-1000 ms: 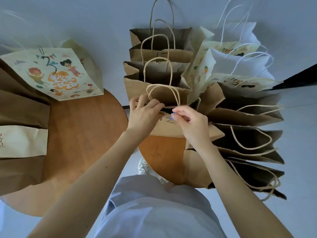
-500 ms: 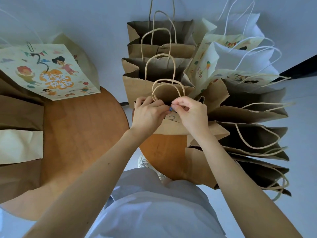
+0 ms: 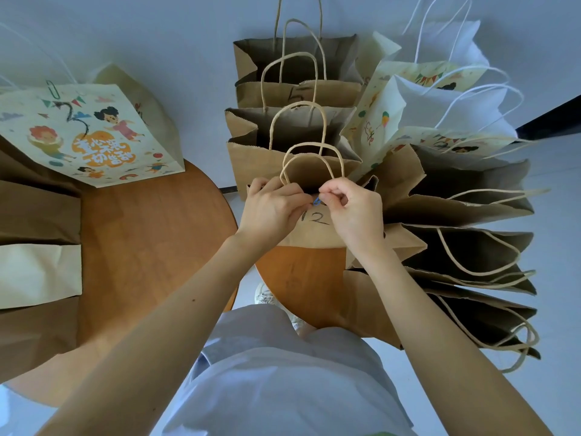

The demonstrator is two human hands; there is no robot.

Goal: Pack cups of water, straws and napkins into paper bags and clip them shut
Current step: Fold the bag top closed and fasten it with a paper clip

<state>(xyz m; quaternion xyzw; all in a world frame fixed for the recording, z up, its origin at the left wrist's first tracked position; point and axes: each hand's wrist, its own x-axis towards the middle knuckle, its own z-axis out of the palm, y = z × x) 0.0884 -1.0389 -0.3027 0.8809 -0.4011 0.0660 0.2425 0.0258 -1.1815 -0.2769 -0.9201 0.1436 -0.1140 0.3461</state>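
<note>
1. Gripping the top edge of the brown bag marked 12 [image 3: 314,229], centre of the frame, with the left hand [image 3: 273,212], fingers curled over the rim.
2. Pinching a blue clip [image 3: 317,201] between thumb and forefinger of the right hand [image 3: 355,215], right at that rim, knuckles of both hands nearly touching.
3. Judged as mid-clipping; impossible to tell whether the clip is seated on the paper yet.
4. Could drop the clip into the dark mouth just behind it if the pinch slackens.
5. Could catch only one wall of paper, letting the mouth spring open, should the left-hand hold let the edges part.
6. Could snag the paper handles [image 3: 311,162] looping just above the fingers, or nudge the bags packed close behind and to the right.
7. Counted:
   - two hands;
   - two clips, the blue one plus a paper clip [image 3: 53,89] on the printed bag [image 3: 94,143] at upper left;
   - three brown bags up the centre column, 12 included;
   - at least four more fanned along the right, too overlapped for an exact count;
   - at least two white bags [image 3: 440,105] at upper right;
   - no cups, straws or napkins in sight.
</note>
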